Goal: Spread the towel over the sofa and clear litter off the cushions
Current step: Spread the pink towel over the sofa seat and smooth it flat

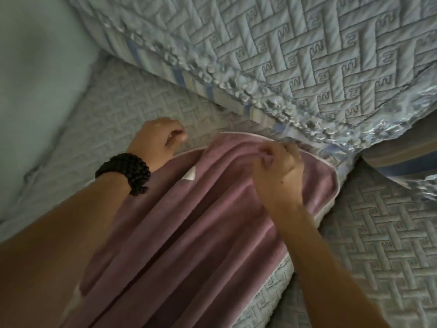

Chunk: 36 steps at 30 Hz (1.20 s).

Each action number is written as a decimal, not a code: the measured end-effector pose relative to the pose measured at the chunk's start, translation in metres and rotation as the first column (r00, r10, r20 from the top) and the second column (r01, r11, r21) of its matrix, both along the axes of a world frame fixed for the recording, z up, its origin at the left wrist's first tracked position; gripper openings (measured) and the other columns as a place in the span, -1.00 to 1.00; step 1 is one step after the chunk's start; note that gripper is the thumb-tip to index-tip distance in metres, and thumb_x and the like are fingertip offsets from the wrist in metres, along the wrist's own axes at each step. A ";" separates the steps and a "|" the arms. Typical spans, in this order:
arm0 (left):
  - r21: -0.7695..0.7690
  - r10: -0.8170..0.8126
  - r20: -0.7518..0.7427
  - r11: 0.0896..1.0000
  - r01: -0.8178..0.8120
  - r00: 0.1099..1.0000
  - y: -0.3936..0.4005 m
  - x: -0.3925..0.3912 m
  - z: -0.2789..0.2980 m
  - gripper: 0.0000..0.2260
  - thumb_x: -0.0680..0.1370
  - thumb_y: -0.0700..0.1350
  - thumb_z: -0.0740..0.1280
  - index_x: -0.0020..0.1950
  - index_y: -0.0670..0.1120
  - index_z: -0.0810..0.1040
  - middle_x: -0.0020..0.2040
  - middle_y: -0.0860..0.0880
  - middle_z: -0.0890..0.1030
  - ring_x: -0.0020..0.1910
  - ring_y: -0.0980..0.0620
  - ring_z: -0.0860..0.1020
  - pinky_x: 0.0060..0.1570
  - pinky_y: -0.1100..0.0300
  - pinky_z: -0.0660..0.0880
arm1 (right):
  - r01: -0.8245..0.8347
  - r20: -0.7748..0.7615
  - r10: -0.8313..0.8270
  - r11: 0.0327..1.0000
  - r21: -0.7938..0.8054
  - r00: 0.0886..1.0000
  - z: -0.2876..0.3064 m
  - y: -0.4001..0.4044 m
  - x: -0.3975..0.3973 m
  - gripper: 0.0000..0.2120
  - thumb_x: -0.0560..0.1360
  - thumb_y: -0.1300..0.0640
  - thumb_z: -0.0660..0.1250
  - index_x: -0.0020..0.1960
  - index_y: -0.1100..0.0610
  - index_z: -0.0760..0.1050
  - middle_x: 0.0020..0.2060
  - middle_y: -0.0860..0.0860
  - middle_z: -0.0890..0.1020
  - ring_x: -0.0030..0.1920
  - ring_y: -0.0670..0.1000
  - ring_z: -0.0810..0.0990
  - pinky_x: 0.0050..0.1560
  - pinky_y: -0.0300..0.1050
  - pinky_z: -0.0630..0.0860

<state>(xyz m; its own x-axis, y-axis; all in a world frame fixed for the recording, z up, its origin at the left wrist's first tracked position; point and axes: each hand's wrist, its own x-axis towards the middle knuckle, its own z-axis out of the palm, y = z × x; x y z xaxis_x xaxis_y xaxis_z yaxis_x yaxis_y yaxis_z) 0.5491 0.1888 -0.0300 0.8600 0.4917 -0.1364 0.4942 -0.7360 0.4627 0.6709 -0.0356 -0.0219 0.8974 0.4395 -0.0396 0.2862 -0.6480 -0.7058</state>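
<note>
A mauve towel point(201, 221) with a pale edge lies in long folds across the sofa's seat cushion point(378, 245), its far end reaching the gap below the backrest. My right hand point(279, 171) pinches a fold of the towel near that far end. My left hand point(160, 140), with a black bead bracelet on the wrist, rests curled on the seat at the towel's left edge; whether it holds the edge is hidden. A small white triangle point(190, 175) shows on the towel. I see no litter.
The quilted light-blue backrest cover point(307, 55) with a fringed hem hangs over the seat's back. A plain pale cushion or armrest point(40, 79) stands at the left. A striped blue cushion edge point(402, 159) shows at the right.
</note>
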 end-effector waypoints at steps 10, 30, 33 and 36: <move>-0.105 0.350 -0.349 0.907 -0.408 0.869 0.038 -0.169 -0.003 -0.69 0.48 -0.10 0.47 0.21 -0.04 0.57 0.19 0.01 0.54 -0.29 0.09 0.66 -0.12 0.12 0.63 | -0.588 -0.211 0.577 0.809 0.010 0.789 -0.007 0.136 -0.098 -0.70 0.53 0.34 0.29 0.21 0.17 0.60 0.21 0.11 0.59 0.23 0.07 0.55 0.29 -0.19 0.45; 0.356 0.587 0.014 0.753 -0.553 0.809 0.121 -0.143 0.018 -0.77 0.60 -0.19 0.15 0.04 -0.18 0.60 -0.14 -0.24 0.64 -0.19 -0.23 0.58 -0.27 0.11 0.34 | -0.606 -0.088 0.600 0.792 -0.071 0.795 -0.012 0.219 -0.121 -0.77 0.63 0.22 0.15 0.23 0.11 0.48 -0.12 0.10 0.67 -0.10 0.12 0.63 -0.03 0.10 0.61; 0.289 0.537 0.149 0.779 -0.556 0.830 0.155 -0.128 0.030 -0.74 0.58 -0.25 0.17 0.22 -0.18 0.55 -0.02 -0.32 0.61 -0.11 -0.29 0.59 -0.21 0.08 0.40 | -0.662 -0.078 0.659 0.749 -0.015 0.748 -0.012 0.237 -0.108 -0.63 0.63 0.25 0.13 0.42 0.10 0.35 0.06 0.14 0.62 0.06 0.14 0.59 0.15 0.11 0.53; 0.231 0.396 0.089 0.884 -0.405 0.914 0.179 -0.116 0.028 -0.59 0.55 -0.26 0.21 0.40 -0.18 0.31 0.07 -0.32 0.57 0.00 -0.27 0.58 -0.02 -0.03 0.52 | -0.687 -0.016 0.687 0.726 -0.031 0.727 -0.020 0.255 -0.087 -0.50 0.58 0.23 0.17 0.49 0.02 0.20 0.08 0.08 0.59 0.13 0.11 0.52 0.35 0.11 0.36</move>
<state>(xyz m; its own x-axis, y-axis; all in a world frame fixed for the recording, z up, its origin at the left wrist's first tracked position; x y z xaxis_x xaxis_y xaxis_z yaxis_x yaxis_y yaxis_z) 0.4327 0.3681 -0.0019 0.5851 0.8089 0.0582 0.7560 -0.5700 0.3219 0.5837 0.2189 -0.0419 0.3506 0.9341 -0.0679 0.6599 -0.2978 -0.6899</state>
